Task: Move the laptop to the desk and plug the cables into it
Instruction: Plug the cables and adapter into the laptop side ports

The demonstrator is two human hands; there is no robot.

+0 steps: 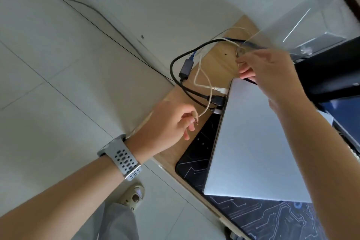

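Observation:
A closed silver laptop [259, 138] lies on a dark circuit-patterned mat [196, 154] on the wooden desk [216, 64]. Several plugs sit in its left edge: a white one [221, 89], a black one [217, 99] and another white one [217, 111]. My left hand [167, 124] pinches the metal-tipped end of a thin beige cable [202, 112] just left of the laptop. My right hand [268, 72] is above the laptop's far corner, its fingers closed on the upper part of the beige cable [233, 41]. A thick black cable [175, 60] loops off the desk edge.
A grey adapter block [186, 68] with a blue cable hangs at the desk's left edge. A clear plastic cover [311, 23] and a black monitor base [327, 68] stand behind the laptop. Tiled floor lies to the left, with a thin wire across it and my sandal [134, 195] below.

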